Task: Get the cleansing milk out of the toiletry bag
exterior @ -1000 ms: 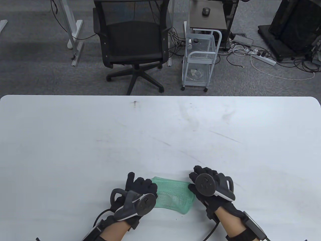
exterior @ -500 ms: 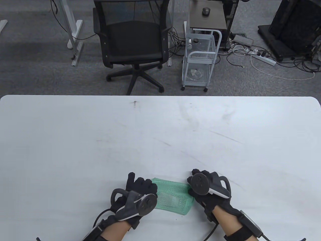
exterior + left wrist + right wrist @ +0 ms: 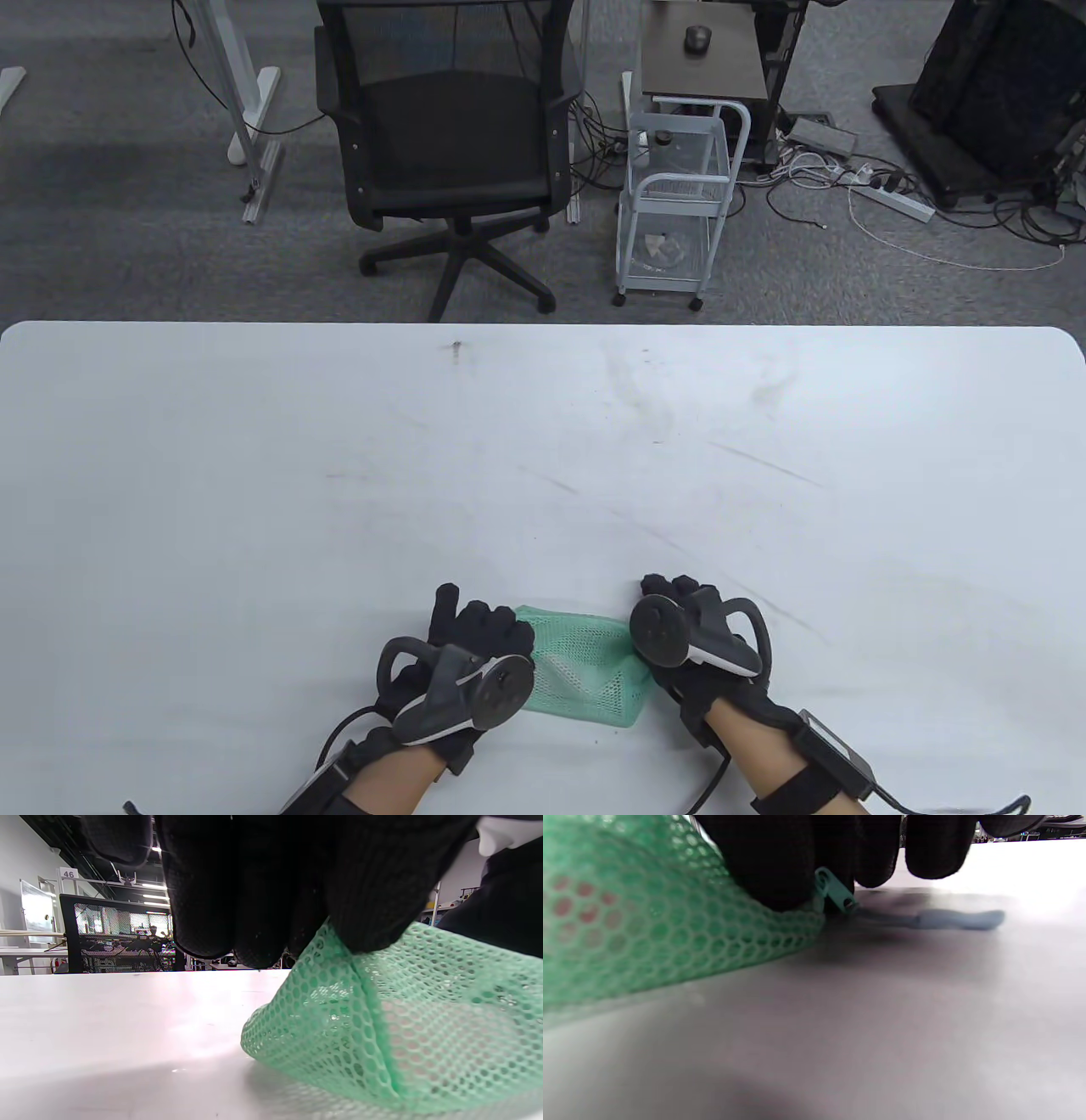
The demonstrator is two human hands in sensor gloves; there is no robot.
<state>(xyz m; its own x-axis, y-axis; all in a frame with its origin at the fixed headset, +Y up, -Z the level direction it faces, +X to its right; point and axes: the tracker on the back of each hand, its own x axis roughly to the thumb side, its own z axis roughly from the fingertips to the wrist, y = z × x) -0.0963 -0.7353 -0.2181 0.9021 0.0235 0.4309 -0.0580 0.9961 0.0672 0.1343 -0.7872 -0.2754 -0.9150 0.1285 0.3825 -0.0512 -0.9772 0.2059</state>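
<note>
The left hand (image 3: 475,645) pinches the green mesh toiletry bag (image 3: 585,666) at one end, and the right hand (image 3: 687,637) presses fingers together by the zipper slider (image 3: 835,893). The cleansing milk is a pale shape inside the bag. Hold the bag still and slide the zipper slowly so the mesh won't bunch up.

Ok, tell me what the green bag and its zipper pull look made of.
Toiletry bag: soft green mesh, probably synthetic; honeycomb holes show through and it creases under the left hand. Zipper pull: teal slider with a dull blue-grey tab, possibly rubber or plastic; too blurred to be sure.
</note>
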